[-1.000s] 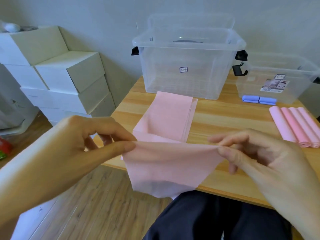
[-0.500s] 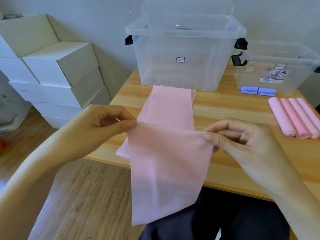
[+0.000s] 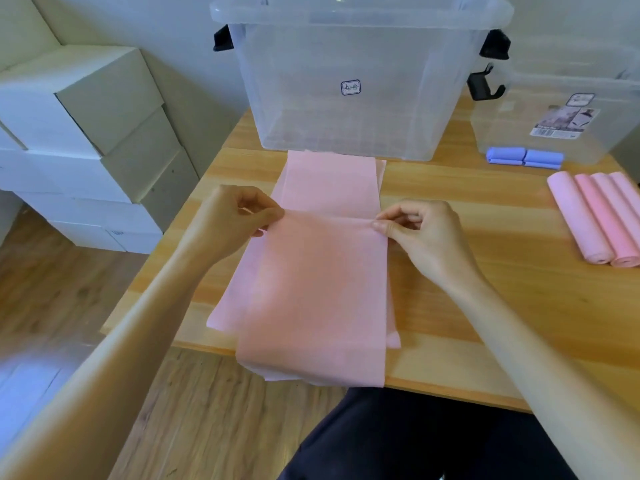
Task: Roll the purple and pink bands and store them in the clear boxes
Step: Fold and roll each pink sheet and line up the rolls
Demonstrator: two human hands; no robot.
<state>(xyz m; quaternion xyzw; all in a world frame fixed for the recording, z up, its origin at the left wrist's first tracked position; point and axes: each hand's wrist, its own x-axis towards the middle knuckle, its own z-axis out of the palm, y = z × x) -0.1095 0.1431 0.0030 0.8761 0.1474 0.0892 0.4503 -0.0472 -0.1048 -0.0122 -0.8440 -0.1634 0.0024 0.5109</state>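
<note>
Behind pinching hands, pink band (image 3: 322, 278) hides under clear box (image 3: 349, 98)

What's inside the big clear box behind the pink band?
The big clear box looks empty through its walls; no rolls show. The pink band's far end meets its base; whether it tucks underneath cannot be seen.

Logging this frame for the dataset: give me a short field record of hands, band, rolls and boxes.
left hand: pinches left corner of the pink band's top edge
right hand: pinches right corner of the same edge
pink band: unrolled, flat on table, near end hangs over front edge
pink rolls: four, side by side, on table at right
purple rolls: in front of right clear box
large clear box: behind band, open top
</note>
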